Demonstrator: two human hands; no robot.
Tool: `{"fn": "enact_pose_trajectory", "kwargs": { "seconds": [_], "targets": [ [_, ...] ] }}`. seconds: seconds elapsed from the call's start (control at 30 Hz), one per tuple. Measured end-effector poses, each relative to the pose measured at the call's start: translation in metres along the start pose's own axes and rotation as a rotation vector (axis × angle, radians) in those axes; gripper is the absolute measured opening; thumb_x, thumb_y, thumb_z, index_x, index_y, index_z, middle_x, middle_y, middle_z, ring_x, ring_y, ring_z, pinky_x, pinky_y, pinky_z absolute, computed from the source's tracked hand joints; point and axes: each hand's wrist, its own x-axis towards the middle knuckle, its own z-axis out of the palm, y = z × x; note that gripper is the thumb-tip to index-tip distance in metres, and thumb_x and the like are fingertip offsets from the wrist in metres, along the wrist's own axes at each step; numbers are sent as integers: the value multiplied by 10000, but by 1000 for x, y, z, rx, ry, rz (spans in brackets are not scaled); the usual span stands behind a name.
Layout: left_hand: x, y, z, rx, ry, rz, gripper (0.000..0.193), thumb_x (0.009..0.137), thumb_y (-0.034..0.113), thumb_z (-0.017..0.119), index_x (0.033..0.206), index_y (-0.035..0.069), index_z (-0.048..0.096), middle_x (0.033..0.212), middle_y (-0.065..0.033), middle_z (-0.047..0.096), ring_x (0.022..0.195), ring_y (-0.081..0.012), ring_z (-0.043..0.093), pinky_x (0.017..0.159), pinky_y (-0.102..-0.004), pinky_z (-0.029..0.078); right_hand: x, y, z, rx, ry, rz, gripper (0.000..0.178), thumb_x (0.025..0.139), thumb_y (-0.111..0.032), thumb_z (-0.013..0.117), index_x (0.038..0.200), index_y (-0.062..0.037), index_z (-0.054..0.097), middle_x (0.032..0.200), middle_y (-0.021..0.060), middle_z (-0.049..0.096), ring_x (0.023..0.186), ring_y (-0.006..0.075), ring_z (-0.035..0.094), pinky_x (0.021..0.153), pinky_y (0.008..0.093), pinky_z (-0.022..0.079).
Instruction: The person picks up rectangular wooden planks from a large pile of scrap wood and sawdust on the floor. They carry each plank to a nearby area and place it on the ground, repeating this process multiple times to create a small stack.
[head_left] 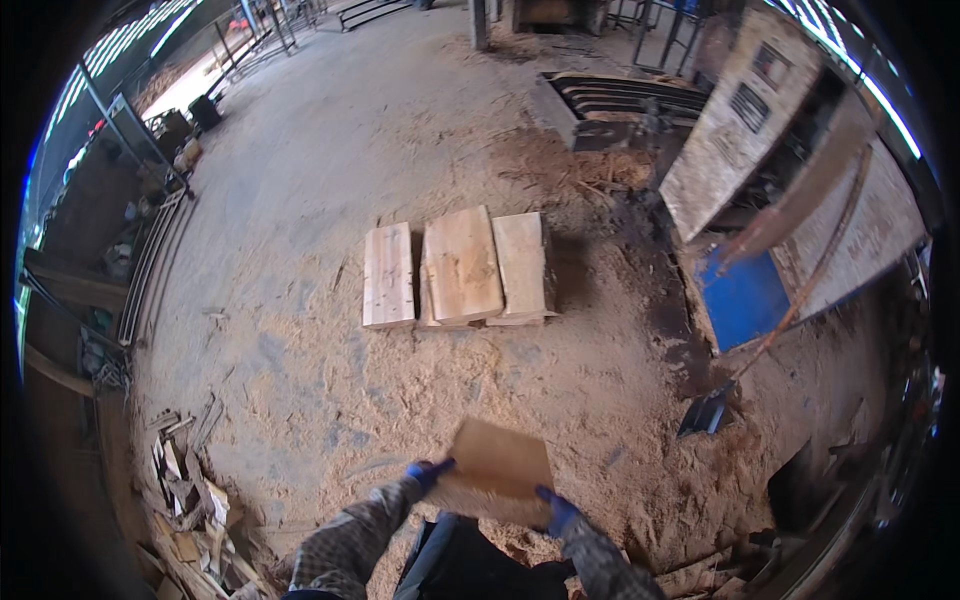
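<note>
While clamping a wooden board point(503, 460) at six o'clock between fingers of left hand point(428, 473) and right hand point(560, 512), appears mid-carry; probably calls next for level movement toward stacked boards point(462, 265), twelve o'clock.

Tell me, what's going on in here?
A person is holding a wooden board in front of their body, the blue-gloved left grip at its left side and the right grip at its right. Ahead, more cut wood sits in a side-by-side group on the sawdust-strewn floor. Scrap wood lies heaped to the left, and a shovel is off to the right.
</note>
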Motion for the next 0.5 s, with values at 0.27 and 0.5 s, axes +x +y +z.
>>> {"fn": "enact_pose_trajectory", "kwargs": {
  "seconds": [0.27, 0.5],
  "targets": [
    [31, 59, -251, -627, 269, 621, 410, 777, 309, 650, 1024, -12, 586, 970, -85, 611, 904, -153, 568, 828, -282, 424, 88, -156, 285, -395, -315, -363, 654, 708, -450, 670, 1246, -157, 443, 1151, 55, 529, 962, 187, 539, 749, 360, 466],
    [147, 47, -347, -179, 1060, 535, 656, 736, 424, 660, 1151, -45, 465, 981, -201, 573, 849, -279, 556, 757, -333, 443, 113, -118, 321, -872, -182, -528, 395, 814, -383, 565, 980, -41, 460, 866, 57, 447, 811, 187, 443, 700, 355, 381]
  ]
}}
